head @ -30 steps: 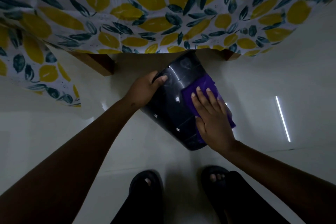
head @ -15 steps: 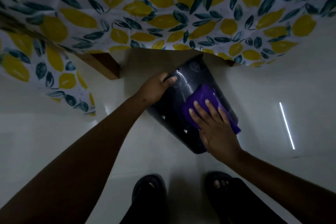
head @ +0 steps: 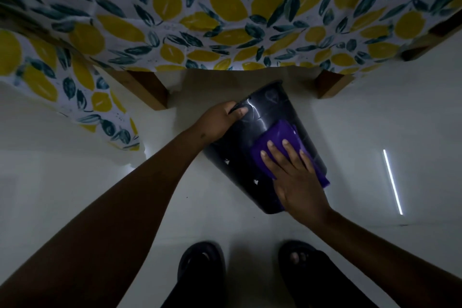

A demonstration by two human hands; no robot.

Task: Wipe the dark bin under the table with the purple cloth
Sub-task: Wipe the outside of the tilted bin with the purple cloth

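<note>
The white floor (head: 375, 132) holds the dark bin (head: 240, 165), tipped under the left hand (head: 215, 122) and right hand (head: 297, 182). Wooden table legs (head: 147, 90) stand beyond them, black sandals (head: 200, 265) nearer.

Left hand (head: 220, 120) curled over the rim of the dark bin (head: 235, 162), thumb on the outer wall, forearm extended straight. Right hand (head: 297, 182) flat on the bin's side, fingers straight and slightly spread, pressing the purple cloth (head: 282, 132).

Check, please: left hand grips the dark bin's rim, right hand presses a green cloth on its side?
Only the colour is wrong: the head view shows a purple cloth under the right hand; the left hand grips the dark bin by its rim.
</note>
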